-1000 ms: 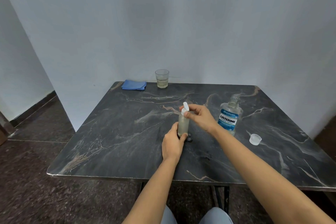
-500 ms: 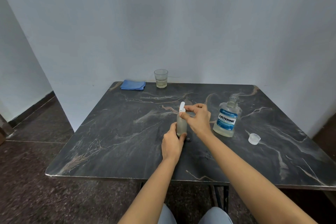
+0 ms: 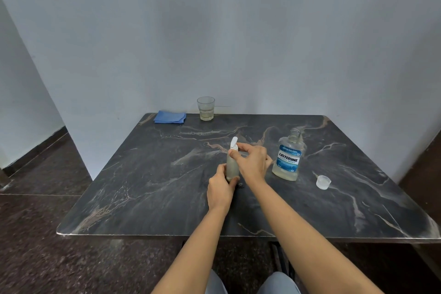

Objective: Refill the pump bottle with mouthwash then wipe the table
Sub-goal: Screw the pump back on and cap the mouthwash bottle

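Note:
A small frosted pump bottle (image 3: 232, 166) stands upright near the middle of the dark marble table (image 3: 148, 174). My left hand (image 3: 220, 188) grips its lower body. My right hand (image 3: 253, 162) pinches the white pump head (image 3: 233, 144) at the bottle's neck. To the right stands the Listerine mouthwash bottle (image 3: 289, 159), uncapped, with pale liquid low in it. Its clear cap (image 3: 323, 182) lies on the table further right. A folded blue cloth (image 3: 170, 117) rests at the back left edge.
A drinking glass (image 3: 206, 108) with a little pale liquid stands at the back edge, against the white wall. A small dark spot (image 3: 239, 185) lies on the table by the pump bottle's base. My knees show below the front edge.
My right hand has lowered the white pump head onto the bottle's neck and closed around it. The left hand keeps its hold on the bottle.

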A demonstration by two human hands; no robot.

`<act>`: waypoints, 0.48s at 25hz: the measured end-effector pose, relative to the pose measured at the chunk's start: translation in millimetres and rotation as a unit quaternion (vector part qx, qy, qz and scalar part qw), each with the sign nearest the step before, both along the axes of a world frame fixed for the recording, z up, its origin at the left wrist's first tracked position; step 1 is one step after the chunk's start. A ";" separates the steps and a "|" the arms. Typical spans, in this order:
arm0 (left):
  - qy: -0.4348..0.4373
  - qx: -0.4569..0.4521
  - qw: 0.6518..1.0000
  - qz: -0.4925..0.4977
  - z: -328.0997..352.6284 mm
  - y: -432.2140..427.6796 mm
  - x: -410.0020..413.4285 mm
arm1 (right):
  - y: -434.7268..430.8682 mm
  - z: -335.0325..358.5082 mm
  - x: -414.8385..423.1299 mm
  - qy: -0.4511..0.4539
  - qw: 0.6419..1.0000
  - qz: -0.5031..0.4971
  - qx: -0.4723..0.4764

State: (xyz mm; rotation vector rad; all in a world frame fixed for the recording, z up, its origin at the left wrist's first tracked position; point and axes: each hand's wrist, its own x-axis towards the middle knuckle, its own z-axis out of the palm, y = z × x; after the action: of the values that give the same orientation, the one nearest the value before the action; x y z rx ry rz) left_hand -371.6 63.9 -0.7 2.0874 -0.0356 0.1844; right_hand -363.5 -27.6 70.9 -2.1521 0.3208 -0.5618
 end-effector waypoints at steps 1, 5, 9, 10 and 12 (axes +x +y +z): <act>0.002 -0.011 1.000 -0.002 -1.2 0.9 1.2 | 0.0 -3.0 2.3 0.000 1.000 0.011 0.015; 0.001 -0.037 0.999 -0.025 1.1 3.3 0.6 | -8.7 -3.1 1.1 0.008 0.995 0.077 0.068; 0.034 -0.035 0.997 -0.067 5.9 9.9 5.3 | -20.0 -8.1 -11.1 0.023 0.990 0.121 0.070; 0.044 -0.030 0.996 -0.070 7.6 10.0 4.5 | -26.0 -11.8 -16.7 0.014 0.991 0.119 0.056; 0.054 -0.037 0.997 -0.037 11.1 7.6 -2.4 | -40.8 -19.2 -34.0 -0.004 0.995 0.098 0.034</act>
State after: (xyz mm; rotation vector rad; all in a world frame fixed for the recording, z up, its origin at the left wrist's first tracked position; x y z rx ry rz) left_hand -374.0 71.5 10.4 2.0155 -0.0398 0.0280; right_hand -397.5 -68.4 51.7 -2.0852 0.1195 -0.4412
